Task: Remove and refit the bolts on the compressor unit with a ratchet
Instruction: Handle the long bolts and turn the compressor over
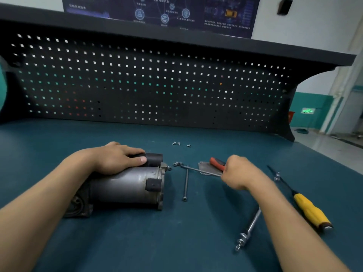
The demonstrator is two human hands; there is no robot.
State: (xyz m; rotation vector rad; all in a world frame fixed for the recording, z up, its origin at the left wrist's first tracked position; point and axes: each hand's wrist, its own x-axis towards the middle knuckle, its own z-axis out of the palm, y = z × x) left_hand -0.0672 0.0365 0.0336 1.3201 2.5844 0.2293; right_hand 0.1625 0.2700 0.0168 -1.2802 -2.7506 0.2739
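We see the compressor unit (125,185) lying on its side on the blue-green counter (137,242), left of centre. It is a worn grey metal cylinder with scuffed, dull patches. A cast flange closes its right end, a darker, grimy housing sits at its left end, and there is a black block on its side near the flange. A smaller black cylinder runs along its top.

The left hand (115,158) lies over that black cylinder, fingers curved round it and thumb pressed against its side, so this grip holds the unit. The right hand (239,171) has its fingers curled, and its grip pinches one end of a long bolt (198,170) that reaches left towards a few small nuts (177,163) near the flange.

A second long bolt (186,183) lies on the counter just right of the unit. Under the held bolt lie a metal plate (204,167) and red-handled pliers (216,162). The ratchet (250,226) lies partly under the right forearm, with a yellow-handled screwdriver (308,210) farther right. Small screws (176,143) sit farther back.

Behind the black pegboard (137,85) hangs a dark poster (161,12) whose writing is too blurred to read. A green sign (308,110) glows on the far wall.
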